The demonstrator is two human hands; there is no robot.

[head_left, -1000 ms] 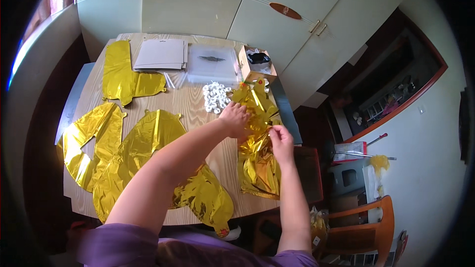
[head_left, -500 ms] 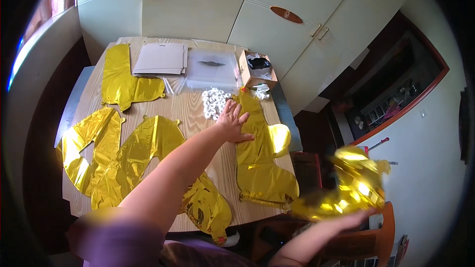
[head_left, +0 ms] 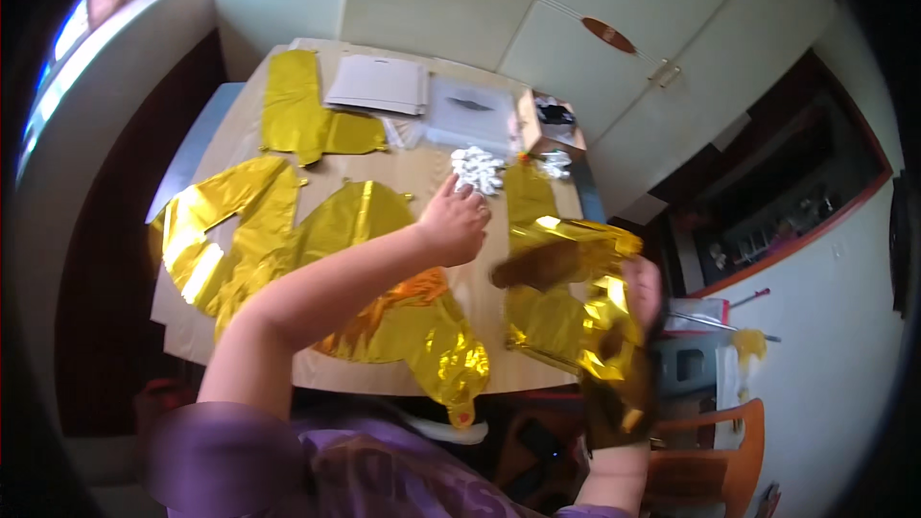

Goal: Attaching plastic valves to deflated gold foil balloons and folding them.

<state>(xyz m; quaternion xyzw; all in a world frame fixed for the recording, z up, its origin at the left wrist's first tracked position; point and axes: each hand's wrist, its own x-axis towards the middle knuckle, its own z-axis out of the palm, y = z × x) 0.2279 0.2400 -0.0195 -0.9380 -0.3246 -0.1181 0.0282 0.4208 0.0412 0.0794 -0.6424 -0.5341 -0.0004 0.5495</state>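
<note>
Uninflated gold foil balloons lie flat on the wooden table. My right hand [head_left: 645,290], slightly blurred, grips a crumpled gold foil balloon [head_left: 606,312]. That balloon is above another flat gold balloon [head_left: 531,190] at the table's right side, and part of it hangs over my right forearm. My left hand [head_left: 456,223] is at the near edge of a heap of small white ring-shaped rolls [head_left: 477,171]. Its fingers are bent toward the heap; whatever they may hold is hidden. Below my left arm lies a wide gold balloon [head_left: 360,221].
Grey-white card sheets [head_left: 377,84] and clear plastic sleeves [head_left: 470,110] lie at the back. A small open box [head_left: 556,125] with dark contents stands at the back right. Another gold balloon [head_left: 293,101] lies at the far left. An orange chair [head_left: 743,441] stands at the lower right.
My right hand has swung the balloon from beyond the table's right edge in over the table. My left hand has gone from spread fingers on the right balloon to bent fingers by the white rolls.
</note>
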